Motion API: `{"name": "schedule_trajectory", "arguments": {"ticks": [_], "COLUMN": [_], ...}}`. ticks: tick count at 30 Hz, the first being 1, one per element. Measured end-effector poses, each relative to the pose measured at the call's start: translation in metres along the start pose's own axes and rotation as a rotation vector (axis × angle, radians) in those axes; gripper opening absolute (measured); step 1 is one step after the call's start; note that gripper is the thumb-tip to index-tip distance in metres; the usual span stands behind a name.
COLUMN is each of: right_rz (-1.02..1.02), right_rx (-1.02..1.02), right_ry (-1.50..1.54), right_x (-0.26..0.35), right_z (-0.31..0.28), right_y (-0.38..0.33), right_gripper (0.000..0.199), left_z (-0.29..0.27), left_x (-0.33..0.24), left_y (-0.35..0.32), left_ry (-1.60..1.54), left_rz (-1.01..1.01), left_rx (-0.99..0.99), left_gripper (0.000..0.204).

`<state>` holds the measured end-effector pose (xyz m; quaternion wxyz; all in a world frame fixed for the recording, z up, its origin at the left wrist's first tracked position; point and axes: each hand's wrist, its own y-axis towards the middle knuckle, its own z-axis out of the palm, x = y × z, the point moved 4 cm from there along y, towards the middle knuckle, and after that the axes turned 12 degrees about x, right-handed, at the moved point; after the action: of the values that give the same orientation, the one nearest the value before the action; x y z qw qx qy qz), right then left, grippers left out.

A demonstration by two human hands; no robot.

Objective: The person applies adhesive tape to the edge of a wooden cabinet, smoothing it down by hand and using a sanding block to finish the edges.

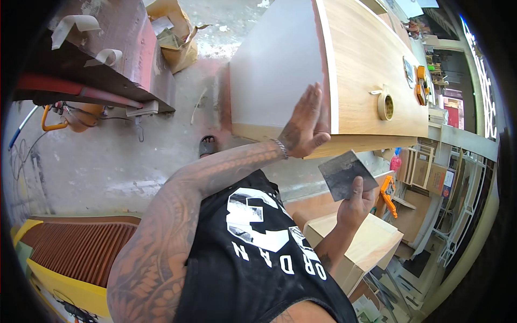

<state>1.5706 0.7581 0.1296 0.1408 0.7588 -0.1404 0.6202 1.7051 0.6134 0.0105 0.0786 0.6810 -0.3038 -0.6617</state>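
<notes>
My left hand [304, 121] is held flat with its fingers stretched out, beside the corner of a large cabinet-like box. It lies along the box's white edge strip [327, 64], but whether the palm touches it I cannot tell. Between thumb and fingers, my right hand [355, 207] grips a dark grey square sheet [344, 175] that looks like sandpaper. That sheet is apart from the box. The box has a wood-grain face [371, 64] and a pale grey side [274, 64].
On the wood-grain face lie a tape roll [385, 106] and an orange tool [421, 86]. A pale wooden box [358, 237] stands near my right arm. At left are a dark red wooden piece [116, 48], a paper bag [175, 40] and a brown slatted panel [91, 247].
</notes>
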Motion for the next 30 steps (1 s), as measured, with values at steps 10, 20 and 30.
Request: {"name": "schedule_trajectory", "arguments": {"ticks": [10,20,30], "right_rz": [0.113,0.065,0.135], "right_rx": [0.095,0.061,0.091], "right_ry": [-0.138,-0.107,-0.168], "right_x": [-0.024,-0.024,-0.027], "right_z": [-0.043,-0.034,-0.031], "right_y": [-0.020,-0.008,-0.011], "right_gripper": [0.024,0.025,0.023], "left_z": [0.034,0.038,0.076], "left_x": [0.188,0.001,0.065], "left_y": [-0.134,0.002,-0.054], "left_ry": [-0.596,0.072,-0.136], "left_rz": [-1.045,0.002,-0.389], "left_rx": [0.127,-0.039,-0.184], "left_gripper": [0.078,0.092,0.088]}}
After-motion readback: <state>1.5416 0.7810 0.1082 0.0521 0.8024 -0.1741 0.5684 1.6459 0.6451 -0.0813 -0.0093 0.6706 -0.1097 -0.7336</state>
